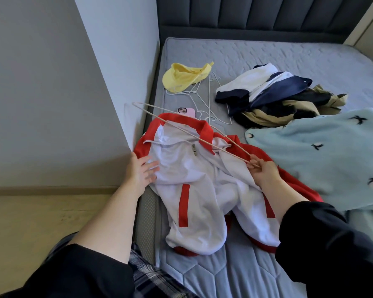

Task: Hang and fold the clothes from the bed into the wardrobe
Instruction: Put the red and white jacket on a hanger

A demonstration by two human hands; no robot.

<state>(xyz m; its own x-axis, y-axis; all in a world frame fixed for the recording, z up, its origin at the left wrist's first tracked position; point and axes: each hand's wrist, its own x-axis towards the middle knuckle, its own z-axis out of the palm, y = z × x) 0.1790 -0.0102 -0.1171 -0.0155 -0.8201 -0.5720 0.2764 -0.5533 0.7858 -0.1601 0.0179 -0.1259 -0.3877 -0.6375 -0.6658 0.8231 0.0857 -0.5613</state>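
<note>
In the head view, the white zip jacket with red collar and red stripes (192, 175) lies front up on the grey quilted mattress (246, 54). The left hand (141, 172) rests on the jacket's shoulder with fingers straight and spread, gripping nothing. The right hand (263, 171), at the jacket's other shoulder, pinches one end of the thin cream wire hanger (181, 130), which lies slanted across the jacket's collar. I think the hanger should go in through the neck opening, one arm at a time, while the left hand keeps the cloth flat. A pink phone (186, 112) lies just beyond the jacket's collar and could be dragged along.
</note>
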